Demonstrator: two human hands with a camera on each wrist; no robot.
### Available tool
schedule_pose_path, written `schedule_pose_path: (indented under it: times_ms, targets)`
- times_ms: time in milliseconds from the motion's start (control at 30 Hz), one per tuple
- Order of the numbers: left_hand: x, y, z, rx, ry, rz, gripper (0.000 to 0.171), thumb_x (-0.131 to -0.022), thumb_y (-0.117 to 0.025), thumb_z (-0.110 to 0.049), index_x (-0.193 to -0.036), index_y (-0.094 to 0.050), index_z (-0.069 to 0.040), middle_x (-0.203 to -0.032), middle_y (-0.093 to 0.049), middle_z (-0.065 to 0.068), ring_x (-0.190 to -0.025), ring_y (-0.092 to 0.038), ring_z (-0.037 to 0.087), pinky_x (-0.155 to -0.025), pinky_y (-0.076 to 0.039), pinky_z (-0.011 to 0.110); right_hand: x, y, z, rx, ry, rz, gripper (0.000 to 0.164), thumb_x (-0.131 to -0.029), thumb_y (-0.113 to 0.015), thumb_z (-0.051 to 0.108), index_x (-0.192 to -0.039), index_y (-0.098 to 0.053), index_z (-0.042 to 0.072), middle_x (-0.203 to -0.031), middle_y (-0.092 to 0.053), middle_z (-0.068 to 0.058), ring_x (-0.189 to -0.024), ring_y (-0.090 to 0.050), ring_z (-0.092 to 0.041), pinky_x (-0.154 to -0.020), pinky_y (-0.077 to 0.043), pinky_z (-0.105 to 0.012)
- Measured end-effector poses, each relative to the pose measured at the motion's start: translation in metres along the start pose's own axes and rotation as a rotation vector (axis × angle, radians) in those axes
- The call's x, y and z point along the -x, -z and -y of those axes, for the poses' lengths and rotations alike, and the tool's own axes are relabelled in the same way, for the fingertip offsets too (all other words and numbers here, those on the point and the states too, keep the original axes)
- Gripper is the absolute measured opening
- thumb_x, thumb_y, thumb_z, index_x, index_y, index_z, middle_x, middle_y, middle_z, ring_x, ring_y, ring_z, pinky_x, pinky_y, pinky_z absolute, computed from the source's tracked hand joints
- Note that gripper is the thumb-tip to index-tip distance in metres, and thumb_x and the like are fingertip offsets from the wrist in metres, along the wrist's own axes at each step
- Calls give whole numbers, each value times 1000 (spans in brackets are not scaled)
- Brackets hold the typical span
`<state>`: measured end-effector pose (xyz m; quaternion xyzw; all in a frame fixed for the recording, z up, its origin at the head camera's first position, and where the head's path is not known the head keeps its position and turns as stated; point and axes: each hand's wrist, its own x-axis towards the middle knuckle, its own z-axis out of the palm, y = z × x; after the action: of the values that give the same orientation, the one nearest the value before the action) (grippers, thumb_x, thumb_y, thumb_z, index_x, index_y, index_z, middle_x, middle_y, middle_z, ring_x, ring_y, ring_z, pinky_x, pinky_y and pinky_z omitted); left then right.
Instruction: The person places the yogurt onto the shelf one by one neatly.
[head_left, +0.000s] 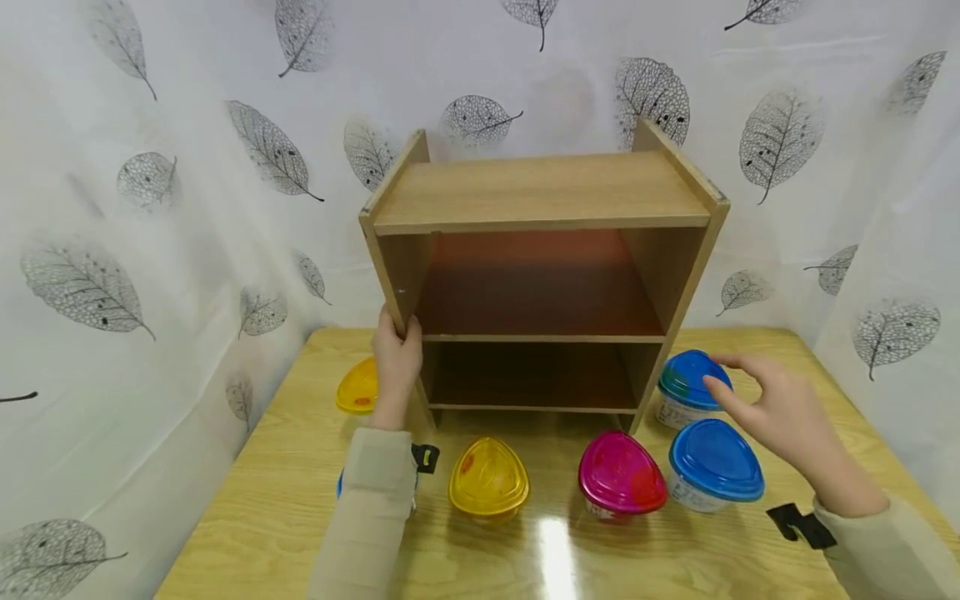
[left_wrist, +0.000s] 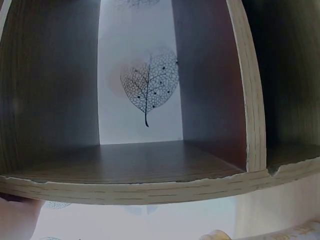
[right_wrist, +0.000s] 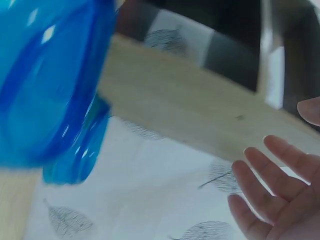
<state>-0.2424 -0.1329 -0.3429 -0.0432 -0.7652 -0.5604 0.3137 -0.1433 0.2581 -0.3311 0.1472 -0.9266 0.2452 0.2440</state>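
A light wooden shelf unit (head_left: 540, 193) with open compartments stands on the table. My left hand (head_left: 397, 360) grips the front edge of its left side panel, thumb on the inner side. In the left wrist view, part of that hand (left_wrist: 17, 217) shows at the panel's edge (left_wrist: 150, 193). My right hand (head_left: 783, 412) is at the right of the unit, fingers spread and holding nothing. Its thumb and forefinger overlap a blue-lidded container (head_left: 692, 379) in the head view. Another blue-lidded container (head_left: 716, 461) sits nearer. The right wrist view shows the right hand's fingers (right_wrist: 262, 192) apart.
A pink-lidded container (head_left: 621, 472) and a yellow-lidded one (head_left: 489, 480) stand before the unit. Another yellow lid (head_left: 357, 386) shows at its left, partly behind my left hand. My left forearm mostly hides a blue item (head_left: 340, 485). A leaf-print curtain (head_left: 187, 250) hangs behind the table.
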Motion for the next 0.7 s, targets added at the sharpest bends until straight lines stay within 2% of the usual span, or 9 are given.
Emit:
schedule_pose_path:
  times_ms: [133, 367, 600, 700]
  targets:
    - [0, 0, 1, 2, 12, -28, 24, -84, -49, 0, -106, -52, 8, -96, -58, 25, -83, -55, 32, -72, -45, 43, -14, 2, -17, 20, -34, 113, 35, -84, -60, 23, -104, -58, -6, -98, -58, -27, -86, -53, -43, -67, -42, -55]
    - [-1, 0, 2, -25, -19, -33, 23, -84, -49, 0, -105, -54, 8, -90, -59, 24, -75, -54, 30, -66, -45, 41, -35, -4, -47, 107, -6, 187, 34, -82, -61, 24, -96, -61, -7, -88, -62, -23, -77, -58, -37, -59, -48, -48]
    - [0, -1, 4, -20, -31, -26, 22, -85, -49, 0, -105, -54, 8, -85, -58, 24, -67, -51, 27, -59, -43, 36, -48, -14, -61, 256, -146, 391, 61, -83, -53, 46, -102, -56, -12, -94, -58, -31, -76, -57, -40, -58, -48, -46]
    - [0, -1, 5, -21, -34, -29, 21, -85, -48, 0, -105, -54, 8, -85, -58, 23, -66, -50, 26, -58, -42, 35, -52, -19, -63, 286, -210, 485, 63, -80, -49, 56, -80, -59, -5, -71, -59, -21, -59, -55, -31, -47, -44, -38]
